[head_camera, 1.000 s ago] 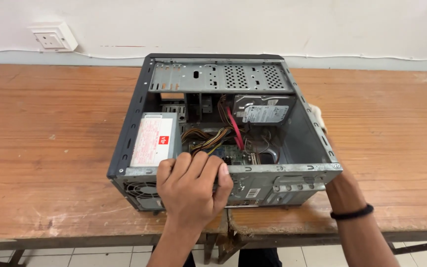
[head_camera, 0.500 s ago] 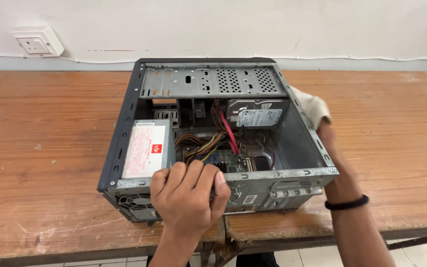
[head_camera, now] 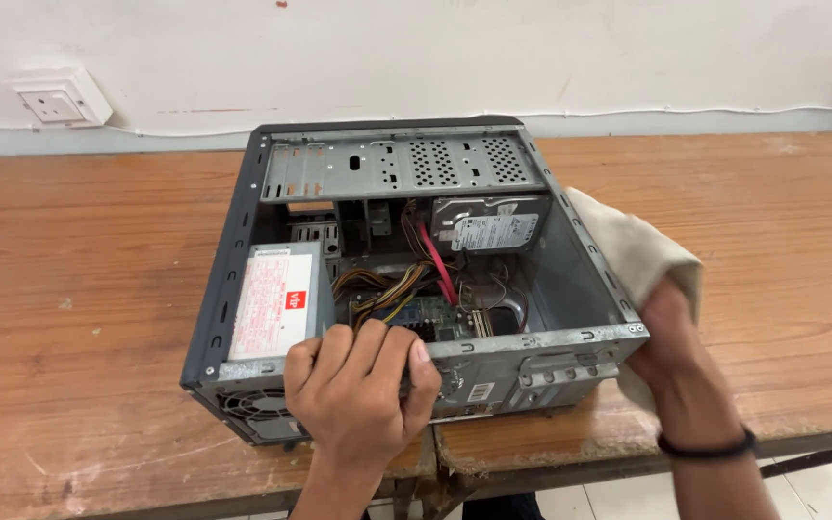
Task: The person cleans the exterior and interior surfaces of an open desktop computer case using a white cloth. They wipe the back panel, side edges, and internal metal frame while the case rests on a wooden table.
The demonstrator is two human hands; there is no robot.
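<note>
Gripping the open PC case (head_camera: 570, 246) rim, left hand (head_camera: 358, 390) fingers curled shut to steady it, right hand (head_camera: 671, 337) pressing beige cloth (head_camera: 633, 246) flat against its side.

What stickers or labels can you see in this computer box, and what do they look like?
Power supply label: left inside the open case, a tall rectangle, white and pink with a small red patch.
Hard drive label: upper right inside, rectangular, white with dark print.
Small sticker: on the case's near wall, white with dark bars.

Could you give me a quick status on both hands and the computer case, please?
Left hand grips the case near rim. Right hand presses a cloth on its outer right side. Nothing in the way.
</note>
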